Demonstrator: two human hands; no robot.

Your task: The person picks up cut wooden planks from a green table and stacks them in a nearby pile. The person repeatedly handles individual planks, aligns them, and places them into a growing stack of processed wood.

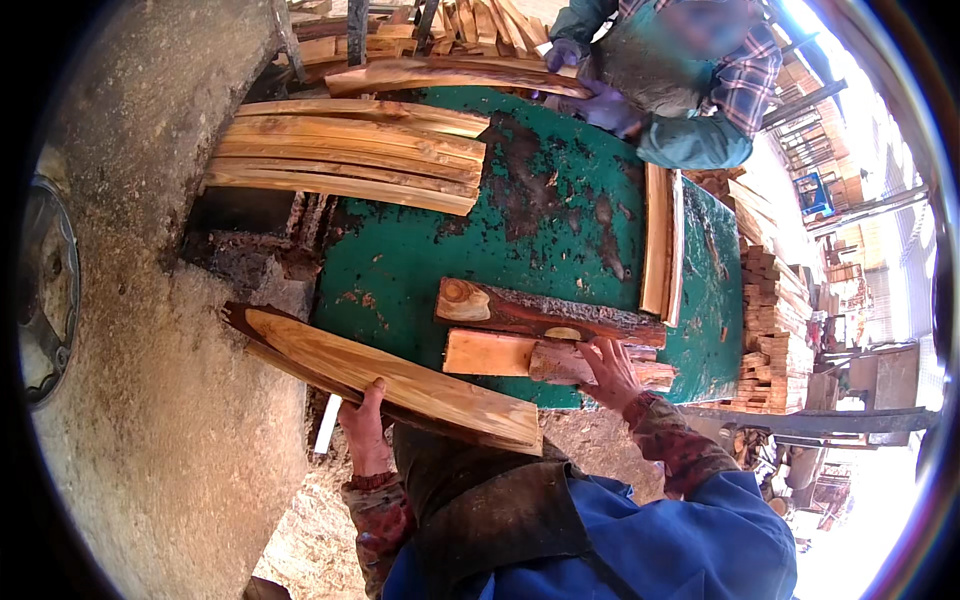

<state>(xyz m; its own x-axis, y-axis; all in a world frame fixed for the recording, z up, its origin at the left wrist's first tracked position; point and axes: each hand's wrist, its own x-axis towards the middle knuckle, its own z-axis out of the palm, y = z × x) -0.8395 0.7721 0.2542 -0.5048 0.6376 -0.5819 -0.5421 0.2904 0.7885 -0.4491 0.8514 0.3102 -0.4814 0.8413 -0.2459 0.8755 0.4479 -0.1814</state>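
Observation:
My left hand [365, 430] grips a long wooden board [400, 372] with the thumb on top. The board slants across in front of me at the table's near left edge, and the edge of another piece shows beneath it. My right hand [612, 375] is closed over a short bark-covered wood piece [560, 363], its fingers bent across the top. That piece lies on a flat pale board [487, 352]. Just beyond them, a long slab with bark [560, 312] rests on the green table [400, 250].
Several boards [350, 150] lie side by side at the far left, and upright-lying boards [660, 245] at the right. A co-worker's gloved hands [605, 105] hold a long slab [455, 77] across the far edge. Stacked wood [775, 330] stands right; a concrete surface [170, 400] is left.

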